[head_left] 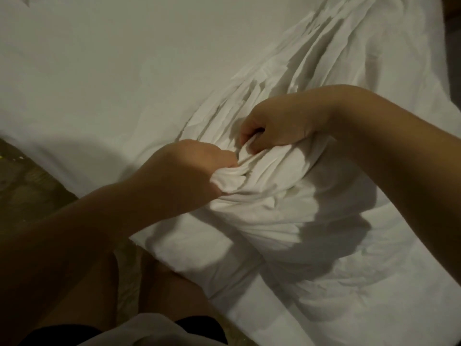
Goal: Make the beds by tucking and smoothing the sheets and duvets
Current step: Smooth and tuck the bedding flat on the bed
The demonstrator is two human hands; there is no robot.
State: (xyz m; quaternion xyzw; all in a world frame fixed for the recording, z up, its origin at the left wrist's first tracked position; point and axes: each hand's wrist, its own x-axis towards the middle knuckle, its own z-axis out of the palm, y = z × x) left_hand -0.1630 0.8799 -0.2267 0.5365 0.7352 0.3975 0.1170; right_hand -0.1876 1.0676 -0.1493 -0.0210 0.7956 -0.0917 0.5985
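There are two hands and one big white sheet (264, 198). The sheet lies on one bed (99, 58), near the bed's edge, right in front of the person. The left hand (192, 168) is closed tight around a soft wad of the sheet. The right hand (282, 123) is just beside it, with its fingers curled into the same bunch. Where the hands hold it, the sheet is puffed up into a round lump. Many long, thin folds run from the hands up toward the far right corner, like a fan. The rest of the bed top is white, flat and smooth. One strip of brown floor (22, 186) shows on the left. Low down are dark shorts (199, 325) and one more bit of pale cloth (149, 328).
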